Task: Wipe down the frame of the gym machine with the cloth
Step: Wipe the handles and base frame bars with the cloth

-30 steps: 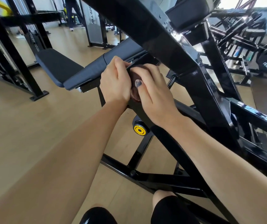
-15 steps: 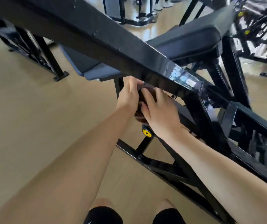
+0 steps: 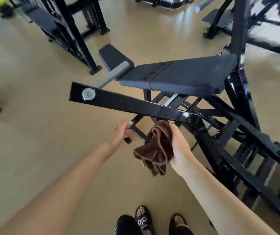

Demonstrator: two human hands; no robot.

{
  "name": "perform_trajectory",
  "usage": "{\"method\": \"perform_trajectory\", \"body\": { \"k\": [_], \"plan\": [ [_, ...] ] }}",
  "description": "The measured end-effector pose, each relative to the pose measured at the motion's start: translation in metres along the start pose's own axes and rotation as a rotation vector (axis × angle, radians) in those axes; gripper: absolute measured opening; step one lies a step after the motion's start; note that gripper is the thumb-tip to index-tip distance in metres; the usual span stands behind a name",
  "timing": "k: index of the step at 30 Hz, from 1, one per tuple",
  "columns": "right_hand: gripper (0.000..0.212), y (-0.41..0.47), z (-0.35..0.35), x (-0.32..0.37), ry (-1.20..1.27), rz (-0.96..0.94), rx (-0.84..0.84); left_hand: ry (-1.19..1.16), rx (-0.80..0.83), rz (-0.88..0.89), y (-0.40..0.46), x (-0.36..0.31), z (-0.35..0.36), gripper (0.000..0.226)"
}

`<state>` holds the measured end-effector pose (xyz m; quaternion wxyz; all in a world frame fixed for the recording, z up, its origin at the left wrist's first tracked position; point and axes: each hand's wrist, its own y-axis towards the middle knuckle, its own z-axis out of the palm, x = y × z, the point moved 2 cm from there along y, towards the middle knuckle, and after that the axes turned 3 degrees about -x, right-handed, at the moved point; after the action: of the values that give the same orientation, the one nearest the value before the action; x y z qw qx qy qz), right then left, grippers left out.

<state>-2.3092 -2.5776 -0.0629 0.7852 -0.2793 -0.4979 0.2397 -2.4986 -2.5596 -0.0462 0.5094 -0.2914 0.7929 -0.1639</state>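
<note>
The brown cloth (image 3: 154, 148) hangs bunched in the right hand (image 3: 180, 150), whose fingers curl round it just under the black frame bar (image 3: 136, 104); it looks soft, light and floppy, best gripped in a wad; the left hand (image 3: 121, 134) is empty with fingers straight.

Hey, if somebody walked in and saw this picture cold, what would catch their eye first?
Probably the brown cloth bunched in the right hand near the middle, hanging just under the long black frame arm with its silver bolt at the left end. Behind that sits the dark padded bench, while the left hand reaches forward, open and holding nothing.
</note>
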Motion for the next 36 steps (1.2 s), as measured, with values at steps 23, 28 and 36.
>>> {"method": "perform_trajectory", "body": {
  "k": [23, 28, 36],
  "plan": [
    [0.041, -0.010, 0.224, 0.022, -0.669, -0.993, -0.491, 0.445, -0.232, 0.588, 0.032, -0.105, -0.153, 0.051],
    [0.044, 0.006, 0.225, 0.015, -0.612, -0.958, -0.652, 0.458, -0.278, 0.659, 0.037, -0.101, -0.150, 0.052],
    [0.029, 0.028, 0.199, 0.036, -0.461, -0.642, -0.874, 0.478, -0.266, 0.656, 0.036, -0.103, -0.151, 0.059]
  ]
}}
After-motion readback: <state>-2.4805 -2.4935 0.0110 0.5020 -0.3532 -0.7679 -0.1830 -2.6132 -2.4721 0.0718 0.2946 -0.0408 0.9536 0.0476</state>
